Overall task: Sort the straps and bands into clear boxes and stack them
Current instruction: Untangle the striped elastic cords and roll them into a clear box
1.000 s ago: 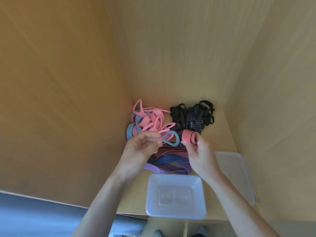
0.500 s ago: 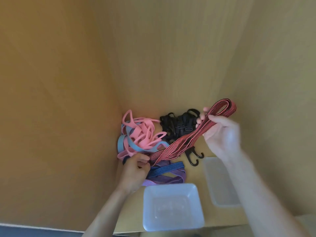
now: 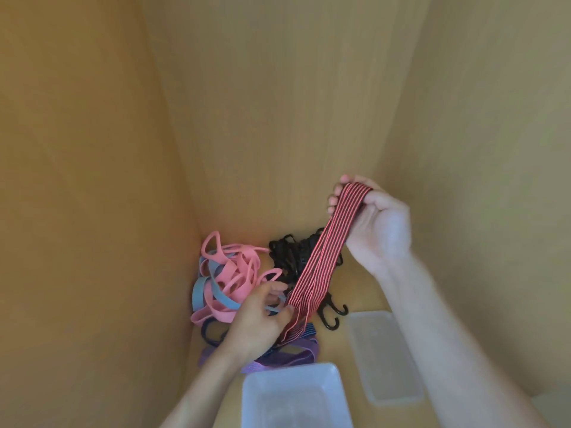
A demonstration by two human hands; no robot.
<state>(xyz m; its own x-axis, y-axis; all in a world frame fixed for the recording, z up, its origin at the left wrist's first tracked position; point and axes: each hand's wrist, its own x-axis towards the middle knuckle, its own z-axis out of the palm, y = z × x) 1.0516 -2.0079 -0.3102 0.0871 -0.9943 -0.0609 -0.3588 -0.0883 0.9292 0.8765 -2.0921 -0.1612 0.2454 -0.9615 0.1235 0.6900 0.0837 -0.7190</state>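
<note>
A red-and-black striped elastic strap (image 3: pixel 324 254) stretches diagonally between my hands. My right hand (image 3: pixel 375 225) grips its upper folded end, raised above the shelf. My left hand (image 3: pixel 262 319) pinches its lower end, where black hooks (image 3: pixel 332 315) hang. Beneath lie pink and grey-blue bands (image 3: pixel 230 276), a heap of black buckle straps (image 3: pixel 289 253) and purple and blue striped straps (image 3: pixel 287 353). An open clear box (image 3: pixel 327 384) stands in front of them.
A clear lid (image 3: pixel 383 356) lies flat to the right of the box. Wooden walls close in the shelf on the left, back and right. The shelf floor (image 3: pixel 364 291) shows between the black straps and the lid.
The red strap was first a small bundle in my right hand. It has been drawn out long, and my right hand has lifted its upper end higher while my left hand stays low.
</note>
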